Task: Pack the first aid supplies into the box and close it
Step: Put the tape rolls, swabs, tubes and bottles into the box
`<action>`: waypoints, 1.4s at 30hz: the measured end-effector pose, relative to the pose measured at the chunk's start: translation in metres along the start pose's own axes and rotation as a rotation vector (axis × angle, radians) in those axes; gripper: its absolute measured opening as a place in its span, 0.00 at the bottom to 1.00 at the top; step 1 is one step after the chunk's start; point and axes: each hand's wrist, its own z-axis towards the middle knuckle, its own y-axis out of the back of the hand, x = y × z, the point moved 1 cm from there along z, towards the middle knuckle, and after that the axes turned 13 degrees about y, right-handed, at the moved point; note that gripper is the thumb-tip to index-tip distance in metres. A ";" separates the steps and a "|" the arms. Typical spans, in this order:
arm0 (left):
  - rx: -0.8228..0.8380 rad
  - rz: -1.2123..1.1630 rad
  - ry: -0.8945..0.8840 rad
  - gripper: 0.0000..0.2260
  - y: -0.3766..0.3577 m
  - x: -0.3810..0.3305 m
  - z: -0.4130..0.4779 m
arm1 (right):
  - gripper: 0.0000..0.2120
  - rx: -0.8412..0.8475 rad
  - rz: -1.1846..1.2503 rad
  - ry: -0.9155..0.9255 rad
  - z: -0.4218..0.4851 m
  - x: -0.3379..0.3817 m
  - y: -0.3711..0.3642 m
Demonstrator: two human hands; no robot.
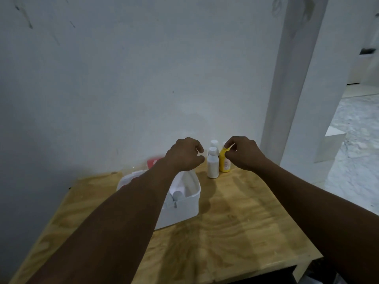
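**Two hands over the open box**

The white box [184,206] sits open near the back edge of the wooden table [246,222]. The left hand [184,154] hangs above the box's far end, fingers curled, holding nothing. Just right of the box stands a white bottle [212,167], with a second white bottle [214,143] behind it. The right hand [244,153] pinches the top of the yellow bottle [224,163].

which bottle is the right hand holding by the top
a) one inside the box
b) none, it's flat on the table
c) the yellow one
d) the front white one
c: the right hand has its fingers curled on the top of the yellow bottle, which stands just right of the front white bottle.
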 end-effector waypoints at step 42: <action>-0.257 -0.118 0.026 0.13 0.095 0.046 -0.047 | 0.11 -0.066 0.044 0.361 -0.011 0.121 0.000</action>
